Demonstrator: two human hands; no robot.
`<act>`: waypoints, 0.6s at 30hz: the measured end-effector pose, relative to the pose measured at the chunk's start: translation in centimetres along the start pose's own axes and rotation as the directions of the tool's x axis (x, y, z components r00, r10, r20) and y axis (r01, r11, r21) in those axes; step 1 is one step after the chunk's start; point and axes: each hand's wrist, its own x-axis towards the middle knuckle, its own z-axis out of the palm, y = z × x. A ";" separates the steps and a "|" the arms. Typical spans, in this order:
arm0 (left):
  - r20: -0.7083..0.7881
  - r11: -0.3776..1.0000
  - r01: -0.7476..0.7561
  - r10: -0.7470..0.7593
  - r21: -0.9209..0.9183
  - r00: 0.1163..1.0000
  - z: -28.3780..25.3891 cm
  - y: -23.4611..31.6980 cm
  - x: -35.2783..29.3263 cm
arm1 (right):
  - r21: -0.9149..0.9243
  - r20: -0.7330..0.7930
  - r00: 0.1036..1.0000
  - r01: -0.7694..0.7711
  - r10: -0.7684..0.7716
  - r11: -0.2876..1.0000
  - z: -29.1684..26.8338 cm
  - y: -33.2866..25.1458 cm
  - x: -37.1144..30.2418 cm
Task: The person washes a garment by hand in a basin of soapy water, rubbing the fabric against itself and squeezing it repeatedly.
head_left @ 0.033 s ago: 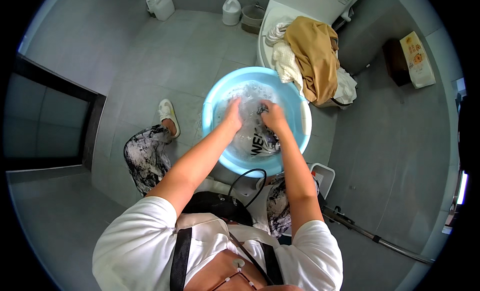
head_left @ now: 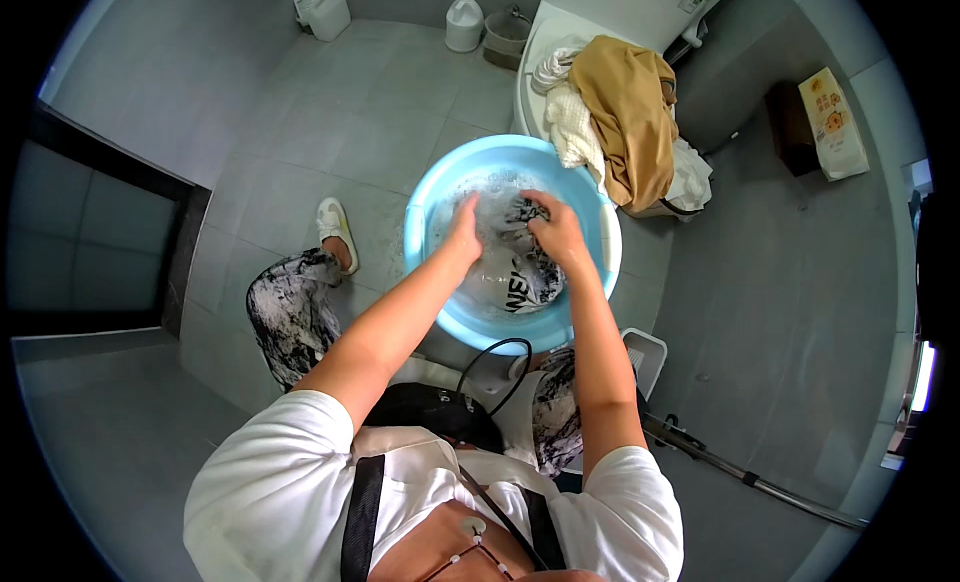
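Note:
A round light-blue basin (head_left: 416, 244) of sudsy water stands in front of me, between my legs. In it lies a soaked white garment (head_left: 538, 282) with black lettering and a black pattern, partly under foam. My left hand (head_left: 465, 228) is closed on the garment's pale, wet part at the left of the basin, its fingertips hidden by water and suds. Across from it, my right hand (head_left: 560, 232) grips the black-patterned part, thumb and fingers bent round the fabric. The two hands are a short way apart.
Behind the basin, a tan garment (head_left: 625, 112) and a white knit (head_left: 572, 122) are heaped on the toilet (head_left: 540, 52); the knit touches the rim. A pump bottle (head_left: 463, 24), a small bin (head_left: 505, 40) and a white jug (head_left: 328, 17) stand farther back.
My right hand has shifted slightly, its fingers spreading higher over the patterned cloth, and more of that pattern shows. The lettered part has moved a little right. My left hand stays nearly in place.

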 end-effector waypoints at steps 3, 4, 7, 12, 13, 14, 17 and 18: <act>0.224 0.973 0.182 -0.148 -0.141 0.963 0.6 0.7 -1.8 | 0.496 0.005 0.998 0.048 -0.058 0.867 -2.3 -4.4 -2.9; 0.290 0.961 0.220 -0.165 -0.166 0.943 0.2 0.2 -1.0 | 0.618 -0.012 0.997 0.070 -0.079 0.783 -2.5 -4.9 -3.3; 0.367 0.942 0.266 -0.178 -0.206 0.913 2.7 1.0 -4.0 | 0.742 -0.010 0.996 0.066 -0.089 0.667 -3.0 -3.7 -3.1; 0.465 0.983 0.142 -0.073 -0.114 0.882 2.3 1.5 -3.2 | 0.344 -0.140 0.969 0.241 -0.204 0.907 -0.9 -2.8 -2.9; 0.478 0.983 0.161 -0.098 -0.093 0.873 2.7 2.0 -3.9 | 0.143 -0.236 0.917 0.359 -0.320 0.922 0.4 -2.9 -3.2; 0.489 0.981 0.180 -0.123 -0.070 0.864 3.1 2.7 -4.9 | -0.008 -0.209 0.925 0.322 -0.316 0.947 1.2 -3.2 -3.7; 0.545 0.942 0.313 -0.200 -0.123 0.814 3.3 2.6 -4.0 | -0.349 -0.194 0.908 0.290 -0.371 0.891 4.0 -3.7 -4.7; 0.505 0.940 0.319 -0.218 -0.123 0.835 3.0 2.4 -3.6 | -0.418 -0.232 0.855 0.343 -0.464 0.841 4.5 -3.9 -4.5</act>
